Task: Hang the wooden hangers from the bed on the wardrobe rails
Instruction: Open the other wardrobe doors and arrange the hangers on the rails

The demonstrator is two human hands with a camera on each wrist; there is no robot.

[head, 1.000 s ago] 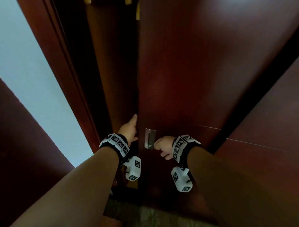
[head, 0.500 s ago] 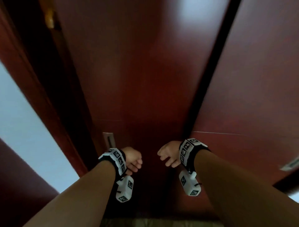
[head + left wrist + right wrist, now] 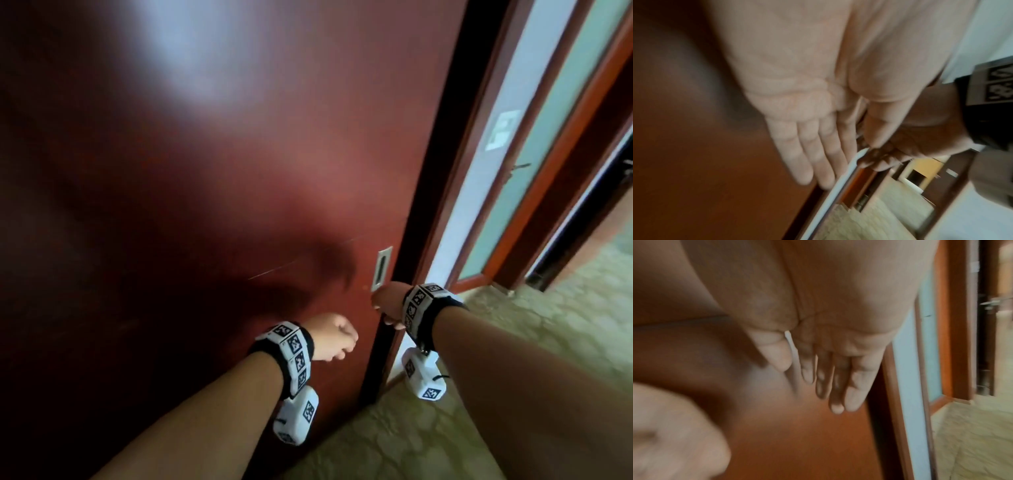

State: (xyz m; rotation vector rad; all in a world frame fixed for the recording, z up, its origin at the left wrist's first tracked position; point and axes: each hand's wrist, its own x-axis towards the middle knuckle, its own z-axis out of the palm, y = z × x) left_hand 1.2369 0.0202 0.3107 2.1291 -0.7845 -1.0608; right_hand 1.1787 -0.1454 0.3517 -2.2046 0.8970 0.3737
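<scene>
Your right hand [image 3: 388, 301] sits at the right edge of the dark red wardrobe door [image 3: 222, 171], just below the recessed metal pull [image 3: 382, 269]; its own wrist view shows the fingers [image 3: 855, 386] extended and close together, gripping nothing, though motion blur hides whether the tips touch the panel. Your left hand [image 3: 330, 337] hovers lower and to the left in front of the same door, fingers [image 3: 807, 154] straight and relaxed, empty. Both wrists carry marker-printed bands [image 3: 291, 353]. Beyond the door edge lie a pale wall strip [image 3: 479, 192], a frosted glass door [image 3: 555, 137] in an orange-brown frame, and patterned flooring [image 3: 513, 359]. No wooden hanger, bed or rail is in view in any frame; the closed door covers the wardrobe interior.
</scene>
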